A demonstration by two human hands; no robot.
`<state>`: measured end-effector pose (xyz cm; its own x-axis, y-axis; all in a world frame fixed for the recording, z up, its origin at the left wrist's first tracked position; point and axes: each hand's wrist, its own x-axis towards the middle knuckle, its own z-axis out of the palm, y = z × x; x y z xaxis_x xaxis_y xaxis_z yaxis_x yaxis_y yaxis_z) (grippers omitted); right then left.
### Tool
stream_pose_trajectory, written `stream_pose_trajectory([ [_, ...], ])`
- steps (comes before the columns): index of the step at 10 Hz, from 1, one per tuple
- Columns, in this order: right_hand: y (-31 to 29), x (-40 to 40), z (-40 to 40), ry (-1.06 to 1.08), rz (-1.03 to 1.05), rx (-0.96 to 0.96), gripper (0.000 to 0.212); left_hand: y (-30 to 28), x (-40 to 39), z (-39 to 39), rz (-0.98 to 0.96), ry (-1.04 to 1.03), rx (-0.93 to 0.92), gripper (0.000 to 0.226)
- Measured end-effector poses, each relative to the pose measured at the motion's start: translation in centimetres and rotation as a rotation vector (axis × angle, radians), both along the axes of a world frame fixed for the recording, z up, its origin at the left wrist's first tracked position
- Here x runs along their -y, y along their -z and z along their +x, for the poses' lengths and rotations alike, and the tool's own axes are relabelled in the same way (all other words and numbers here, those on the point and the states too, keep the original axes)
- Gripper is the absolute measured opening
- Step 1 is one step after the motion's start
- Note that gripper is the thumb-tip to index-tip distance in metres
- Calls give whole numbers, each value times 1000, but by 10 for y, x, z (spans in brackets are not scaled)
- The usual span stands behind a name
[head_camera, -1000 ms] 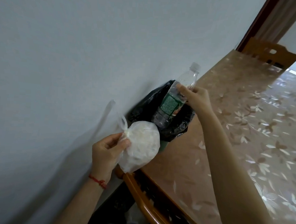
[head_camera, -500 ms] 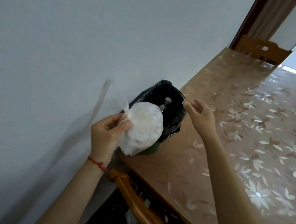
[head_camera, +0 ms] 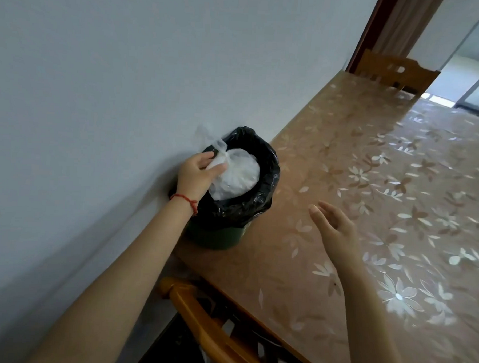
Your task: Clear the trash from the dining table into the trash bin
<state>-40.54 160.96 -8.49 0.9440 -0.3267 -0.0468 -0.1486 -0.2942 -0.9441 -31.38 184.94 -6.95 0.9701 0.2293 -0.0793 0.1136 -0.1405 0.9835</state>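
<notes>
A small green trash bin (head_camera: 216,237) with a black liner (head_camera: 267,166) stands on the dining table (head_camera: 371,188) against the wall. My left hand (head_camera: 195,176) pinches the knotted neck of a tied white plastic bag (head_camera: 237,175), whose lower part sits inside the bin's mouth. My right hand (head_camera: 334,228) hovers over the table to the right of the bin, fingers straight, holding nothing. The plastic bottle is hidden under the bag.
A wooden chair back (head_camera: 211,329) is at the table's near edge below the bin. Another wooden chair (head_camera: 394,71) stands at the table's far end by a doorway. The white wall (head_camera: 98,90) runs along the table's left side.
My right hand let the bottle drop into the bin and drew back to the right. My left hand carried the white bag over and lowered it into the bin's mouth.
</notes>
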Motion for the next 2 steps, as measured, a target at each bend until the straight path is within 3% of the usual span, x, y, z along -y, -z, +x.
stream_pose_trajectory([
  [1,0,0,-5,-10,-4,-23,49,-2,-3,-16,99,-1,-10,50],
  [2,3,-1,-7,-16,17,-37,49,-5,-7,-41,58,-48,82,34],
])
